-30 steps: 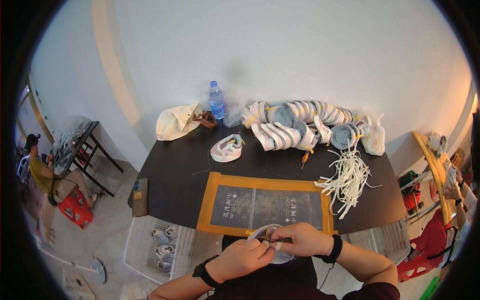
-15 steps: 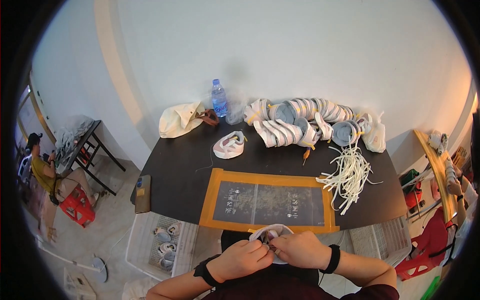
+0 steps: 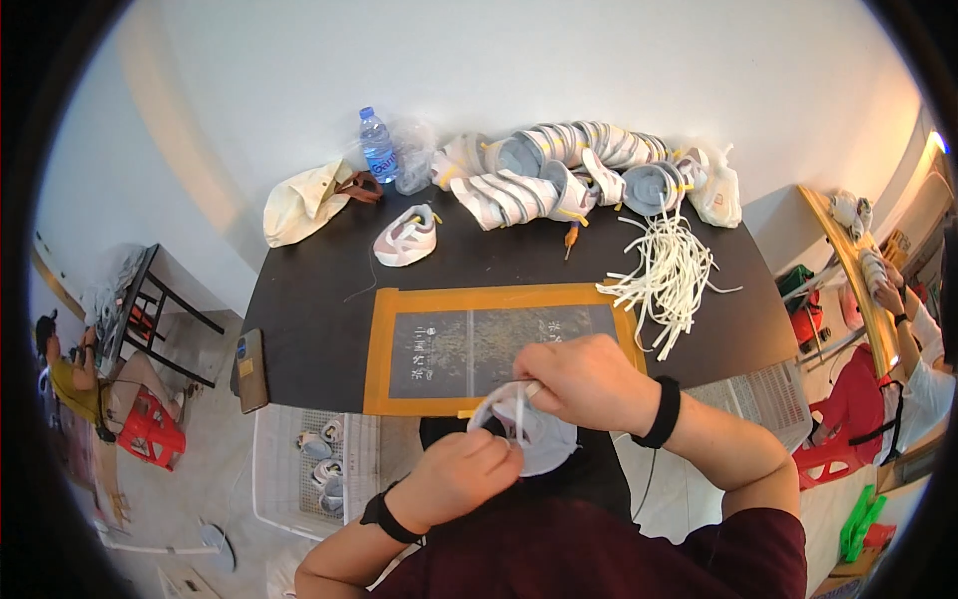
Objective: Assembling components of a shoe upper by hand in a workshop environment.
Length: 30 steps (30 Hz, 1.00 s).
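A small grey-and-white shoe upper (image 3: 549, 445) is held over my lap at the table's front edge. My left hand (image 3: 457, 481) is closed on its near left rim. Above its far right side, my right hand (image 3: 591, 387) pinches a white lace (image 3: 520, 415) that runs taut down into the opening. The fingertips of both hands are partly hidden. On the table beyond, a pile of loose white laces (image 3: 662, 275) lies at the right. A single pink-and-white shoe upper (image 3: 407, 238) sits at the left, its lacing showing.
Rows of stacked shoe uppers (image 3: 509, 200) line the wall, with an orange-handled tool (image 3: 571, 238) before them. A taped mat (image 3: 374, 354), phone (image 3: 251, 369), bottle (image 3: 377, 148) and cream bag (image 3: 304, 205) are on the table. A white crate (image 3: 274, 469) stands below left. Other people sit at both sides.
My right hand has moved up and away from my left, drawing the lace out of the upper. My left hand has shifted slightly left. The view has tilted, moving the table up and left.
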Each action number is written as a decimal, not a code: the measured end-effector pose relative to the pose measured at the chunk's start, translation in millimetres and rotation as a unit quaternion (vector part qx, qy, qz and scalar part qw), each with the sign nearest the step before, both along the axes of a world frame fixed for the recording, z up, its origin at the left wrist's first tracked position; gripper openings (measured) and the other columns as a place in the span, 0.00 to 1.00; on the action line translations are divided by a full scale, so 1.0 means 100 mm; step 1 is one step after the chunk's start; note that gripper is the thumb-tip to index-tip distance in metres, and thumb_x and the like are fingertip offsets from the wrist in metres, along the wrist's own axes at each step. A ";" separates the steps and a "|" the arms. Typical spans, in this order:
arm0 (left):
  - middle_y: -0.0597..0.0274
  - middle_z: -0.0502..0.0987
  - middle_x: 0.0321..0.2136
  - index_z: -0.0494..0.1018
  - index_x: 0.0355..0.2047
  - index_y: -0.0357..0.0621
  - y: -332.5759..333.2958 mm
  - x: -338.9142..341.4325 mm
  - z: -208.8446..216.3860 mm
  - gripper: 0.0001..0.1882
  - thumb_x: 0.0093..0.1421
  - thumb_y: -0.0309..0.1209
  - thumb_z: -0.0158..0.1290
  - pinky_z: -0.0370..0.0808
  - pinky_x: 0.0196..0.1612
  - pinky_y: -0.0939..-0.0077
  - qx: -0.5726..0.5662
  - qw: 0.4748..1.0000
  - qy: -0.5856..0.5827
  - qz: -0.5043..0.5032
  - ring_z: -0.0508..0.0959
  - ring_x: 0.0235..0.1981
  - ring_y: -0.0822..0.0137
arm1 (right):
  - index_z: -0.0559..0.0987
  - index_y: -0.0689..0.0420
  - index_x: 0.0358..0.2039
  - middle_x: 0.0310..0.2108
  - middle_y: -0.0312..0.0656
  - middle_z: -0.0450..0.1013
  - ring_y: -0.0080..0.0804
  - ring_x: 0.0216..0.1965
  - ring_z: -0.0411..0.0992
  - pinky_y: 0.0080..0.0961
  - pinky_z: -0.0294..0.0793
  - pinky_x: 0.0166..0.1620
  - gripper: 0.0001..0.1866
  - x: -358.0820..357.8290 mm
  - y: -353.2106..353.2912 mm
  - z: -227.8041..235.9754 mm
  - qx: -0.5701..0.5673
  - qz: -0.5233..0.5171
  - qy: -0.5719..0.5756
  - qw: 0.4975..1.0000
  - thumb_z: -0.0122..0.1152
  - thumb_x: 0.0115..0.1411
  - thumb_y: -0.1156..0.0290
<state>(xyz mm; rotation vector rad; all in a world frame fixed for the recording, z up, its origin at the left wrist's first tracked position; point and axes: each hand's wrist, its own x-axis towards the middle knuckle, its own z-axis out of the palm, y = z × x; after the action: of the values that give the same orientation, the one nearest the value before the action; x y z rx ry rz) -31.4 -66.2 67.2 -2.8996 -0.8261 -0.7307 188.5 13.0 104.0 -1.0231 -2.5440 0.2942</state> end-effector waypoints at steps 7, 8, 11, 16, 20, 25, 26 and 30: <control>0.61 0.74 0.28 0.78 0.35 0.42 0.04 -0.06 -0.06 0.15 0.44 0.23 0.60 0.73 0.31 0.73 -0.027 0.985 -0.143 0.093 0.74 0.30 0.60 | 0.78 0.59 0.41 0.34 0.40 0.77 0.26 0.35 0.76 0.24 0.74 0.39 0.09 0.07 -0.08 0.08 -0.197 -0.056 0.354 0.913 0.54 0.62 0.73; 0.61 0.74 0.28 0.78 0.35 0.42 0.03 -0.10 -0.06 0.15 0.44 0.23 0.60 0.73 0.31 0.73 -0.028 0.985 -0.142 0.097 0.74 0.30 0.60 | 0.78 0.60 0.42 0.34 0.34 0.75 0.19 0.35 0.71 0.20 0.72 0.39 0.09 0.12 -0.09 0.04 -0.200 -0.042 0.394 0.896 0.52 0.65 0.72; 0.60 0.74 0.28 0.78 0.36 0.41 0.06 -0.18 -0.09 0.14 0.46 0.22 0.60 0.71 0.30 0.75 -0.079 0.969 -0.191 0.133 0.74 0.29 0.61 | 0.78 0.61 0.43 0.35 0.34 0.73 0.19 0.35 0.71 0.19 0.72 0.39 0.10 0.19 -0.24 -0.04 -0.323 -0.062 0.398 0.856 0.52 0.66 0.72; 0.68 0.76 0.31 0.77 0.39 0.38 0.01 -0.11 -0.25 0.09 0.59 0.25 0.59 0.70 0.34 0.80 -0.418 0.755 -0.478 0.164 0.73 0.31 0.77 | 0.79 0.62 0.42 0.36 0.37 0.75 0.22 0.37 0.73 0.22 0.74 0.41 0.11 0.03 -0.42 -0.53 -0.340 -0.019 0.405 0.849 0.52 0.68 0.70; 0.70 0.73 0.31 0.77 0.37 0.36 0.02 -0.09 -0.35 0.07 0.61 0.26 0.59 0.69 0.35 0.82 -0.510 0.639 -0.561 0.130 0.71 0.32 0.80 | 0.79 0.61 0.44 0.33 0.36 0.75 0.19 0.37 0.73 0.21 0.73 0.43 0.11 -0.05 -0.47 -0.51 -0.463 -0.027 0.348 0.815 0.52 0.67 0.71; 0.68 0.77 0.33 0.76 0.42 0.39 0.03 -0.19 -0.45 0.09 0.61 0.26 0.58 0.71 0.39 0.82 -0.423 0.770 -0.438 0.188 0.74 0.34 0.79 | 0.79 0.57 0.45 0.33 0.38 0.76 0.22 0.36 0.75 0.26 0.74 0.44 0.13 0.06 -0.45 -0.32 -0.507 0.220 0.175 0.815 0.50 0.66 0.66; 0.66 0.78 0.34 0.77 0.41 0.40 0.01 -0.14 -0.42 0.08 0.61 0.26 0.58 0.74 0.38 0.80 -0.513 0.632 -0.544 0.204 0.76 0.34 0.77 | 0.80 0.56 0.45 0.34 0.40 0.77 0.26 0.38 0.76 0.27 0.74 0.43 0.13 0.03 -0.48 -0.28 -0.442 0.207 0.219 0.845 0.51 0.66 0.67; 0.64 0.80 0.37 0.76 0.45 0.40 0.04 -0.28 -0.51 0.12 0.62 0.27 0.57 0.75 0.35 0.79 -0.645 0.440 -0.619 0.092 0.78 0.33 0.72 | 0.80 0.52 0.47 0.32 0.41 0.78 0.35 0.31 0.78 0.30 0.76 0.36 0.13 -0.11 -0.52 -0.47 -0.353 -0.002 0.237 0.905 0.52 0.64 0.68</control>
<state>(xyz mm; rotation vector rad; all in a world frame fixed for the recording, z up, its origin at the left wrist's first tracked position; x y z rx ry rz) -59.3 -62.5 15.8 -1.7987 -2.6020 -3.6083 177.9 -38.8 56.8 -1.0124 -1.9970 1.3564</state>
